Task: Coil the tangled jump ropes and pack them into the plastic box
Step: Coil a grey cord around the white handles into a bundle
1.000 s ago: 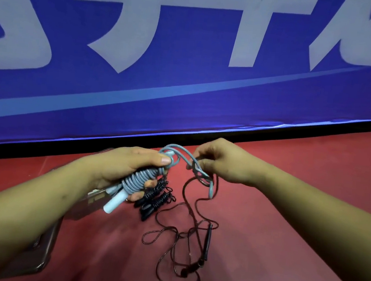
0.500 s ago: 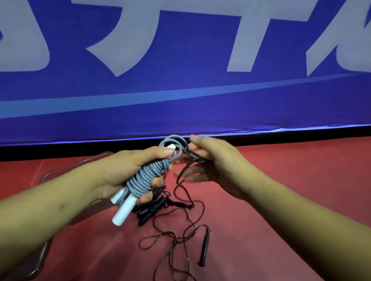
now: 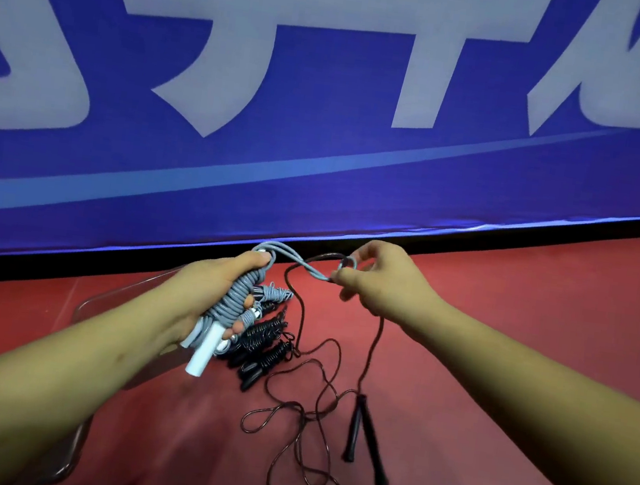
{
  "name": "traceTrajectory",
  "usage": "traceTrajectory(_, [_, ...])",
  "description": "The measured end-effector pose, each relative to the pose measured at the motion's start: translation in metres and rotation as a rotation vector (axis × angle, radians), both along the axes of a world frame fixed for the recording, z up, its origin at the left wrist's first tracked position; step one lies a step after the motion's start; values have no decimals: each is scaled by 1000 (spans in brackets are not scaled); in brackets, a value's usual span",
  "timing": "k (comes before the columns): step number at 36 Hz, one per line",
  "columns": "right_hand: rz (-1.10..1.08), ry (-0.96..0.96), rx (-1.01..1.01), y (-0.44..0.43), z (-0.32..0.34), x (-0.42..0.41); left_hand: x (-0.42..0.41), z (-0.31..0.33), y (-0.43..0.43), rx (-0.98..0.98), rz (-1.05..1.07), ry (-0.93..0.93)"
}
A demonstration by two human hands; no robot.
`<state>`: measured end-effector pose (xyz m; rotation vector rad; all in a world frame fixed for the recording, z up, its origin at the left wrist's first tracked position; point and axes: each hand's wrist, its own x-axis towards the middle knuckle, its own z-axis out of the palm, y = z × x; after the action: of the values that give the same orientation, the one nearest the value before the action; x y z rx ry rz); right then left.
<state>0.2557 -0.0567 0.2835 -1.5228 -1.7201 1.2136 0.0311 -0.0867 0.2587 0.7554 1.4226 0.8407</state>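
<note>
Half a second earlier the right hand sat close against the left hand. It had since drawn off to the right, stretching a short run of the gray rope between the two. Its thumb and fingertips were pinched on the end of that run, where a loop of the loose dark rope also rose to meet them. The left hand stayed wrapped tight round the coiled gray bundle, with the white handles poking out below the palm.

The dark rope trailed down from the right hand into slack tangles on the red floor, ending in two black handles lying side by side; earlier only one showed. Several coiled black ropes lay on the floor just beside the left hand. The clear plastic box stood under the left forearm, mostly hidden, and whether anything lay in it could not be told. A blue banner with large pale lettering ran along the floor's far edge.
</note>
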Motion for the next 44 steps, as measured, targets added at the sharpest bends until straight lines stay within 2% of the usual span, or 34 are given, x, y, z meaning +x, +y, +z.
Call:
traceTrajectory(3, [76,-223,-18,1,8,0,-7,-7,4,12,40,88])
traceTrajectory(5, [89,-272,-67,-1,12,0,-10,-13,5,23,38,150])
traceTrajectory(6, [96,-238,-83,-1,14,-1,-11,-16,5,27,35,174])
traceTrajectory(9, [140,32,-93,-1,19,-2,-16,-32,6,4,23,224])
traceTrajectory(12, [224,287,-162,2,25,-4,-18,-41,4,-15,-55,353])
traceTrajectory(18, [333,396,-145,-1,34,-15,-19,-47,3,-59,-154,581])
traceTrajectory(20, [330,542,-161,-5,48,-15,-32,-48,0,-93,-181,708])
traceTrajectory(23, [304,888,-139,-5,89,-3,-72,-62,-12,-230,-256,919])
traceTrajectory(25, [250,947,-85,0,115,10,-100,-76,-18,-318,-307,995])
traceTrajectory(28, [127,668,22,8,122,20,-105,-75,-20,-296,-299,979])
traceTrajectory(31, [10,346,115,8,96,19,-79,-55,-20,-225,-214,757])
traceTrajectory(34, [-70,38,193,10,64,17,-60,-31,-14,-138,-248,710])
traceTrajectory(38, [-91,-570,217,12,30,16,-44,-2,-11,-37,-302,654])
traceTrajectory(40, [-24,-573,147,5,26,6,-37,9,-17,-19,-315,569])
traceTrajectory(42, [33,-389,137,-4,28,-6,-27,18,-23,5,-366,523])
traceTrajectory(44, [69,-235,255,-16,33,-16,-18,23,-27,31,-458,591])
